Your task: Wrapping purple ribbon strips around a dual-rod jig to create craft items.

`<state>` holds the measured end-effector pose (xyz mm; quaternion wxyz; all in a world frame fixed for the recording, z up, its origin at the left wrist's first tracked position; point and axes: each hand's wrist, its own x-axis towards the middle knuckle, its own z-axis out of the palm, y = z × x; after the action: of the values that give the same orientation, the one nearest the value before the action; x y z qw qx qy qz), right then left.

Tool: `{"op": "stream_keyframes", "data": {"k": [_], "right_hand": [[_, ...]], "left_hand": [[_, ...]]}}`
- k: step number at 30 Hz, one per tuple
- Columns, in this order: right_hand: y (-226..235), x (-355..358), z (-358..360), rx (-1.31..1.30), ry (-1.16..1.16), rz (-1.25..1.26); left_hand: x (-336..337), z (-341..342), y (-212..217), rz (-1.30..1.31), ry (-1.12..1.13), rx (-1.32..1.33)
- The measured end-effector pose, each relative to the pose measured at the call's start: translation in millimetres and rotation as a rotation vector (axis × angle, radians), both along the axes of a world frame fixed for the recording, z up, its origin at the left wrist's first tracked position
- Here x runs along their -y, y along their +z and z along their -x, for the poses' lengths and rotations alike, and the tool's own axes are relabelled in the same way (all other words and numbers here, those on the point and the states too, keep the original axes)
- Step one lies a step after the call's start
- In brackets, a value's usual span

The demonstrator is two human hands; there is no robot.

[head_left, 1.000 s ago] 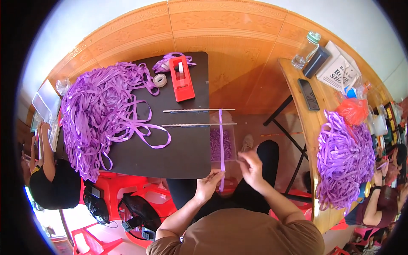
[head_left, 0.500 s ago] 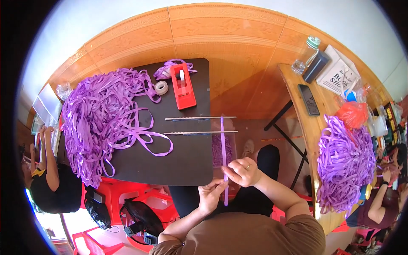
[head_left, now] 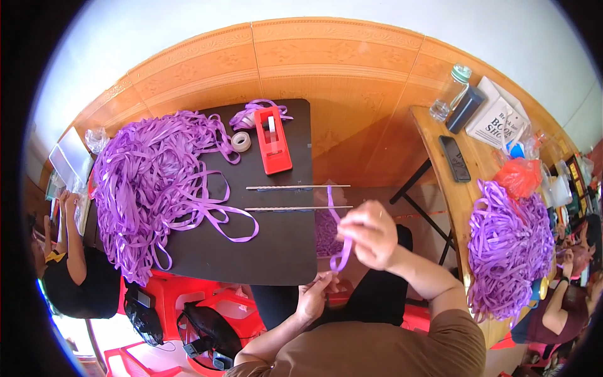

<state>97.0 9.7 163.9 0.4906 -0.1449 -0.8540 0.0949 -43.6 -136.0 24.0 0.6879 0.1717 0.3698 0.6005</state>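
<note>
At the near right edge of the black table (head_left: 276,251), we see the person's two hands working a single purple ribbon strip (head_left: 340,242). Our view shows the right hand (head_left: 372,234) raised above the lap, its fingers pinched shut on the upper part of the strip, which is bent into a loop below it. Lower and to the left, the left hand (head_left: 313,296) grips the strip's lower end between its fingertips; the two hands are close but not touching. Two thin metal rods (head_left: 298,197) lie parallel across the table, just beside the strip's far end. Farther back we note a red tape dispenser (head_left: 272,139) and a roll of tape (head_left: 240,141), with a large heap of purple ribbons (head_left: 151,182) covering the table's left side. A second ribbon heap (head_left: 509,248) rests on the wooden table (head_left: 458,195) at right.
</note>
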Motion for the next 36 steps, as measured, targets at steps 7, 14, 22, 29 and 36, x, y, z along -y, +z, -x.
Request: {"op": "stream_keyframes", "data": {"k": [7,14,22,29,36], "right_hand": [[2,-107,29,-0.304,0.198,0.748],[-61,-171,39,-0.329,0.185,1.309],[-125,-136,27,-0.387,0.149,1.815],[-163,-54,29,-0.739,0.290,1.985],[-184,-35,20,-0.841,0.339,2.083]], "left_hand": [[-18,-6,-8,0.121,-0.075,0.009],[-50,-12,-15,0.059,-0.156,-0.220],[-93,-29,-3,-0.209,0.149,-1.166],[-156,-44,9,-0.484,0.561,-0.821],[-149,-42,-9,-0.363,0.468,-0.724]]}}
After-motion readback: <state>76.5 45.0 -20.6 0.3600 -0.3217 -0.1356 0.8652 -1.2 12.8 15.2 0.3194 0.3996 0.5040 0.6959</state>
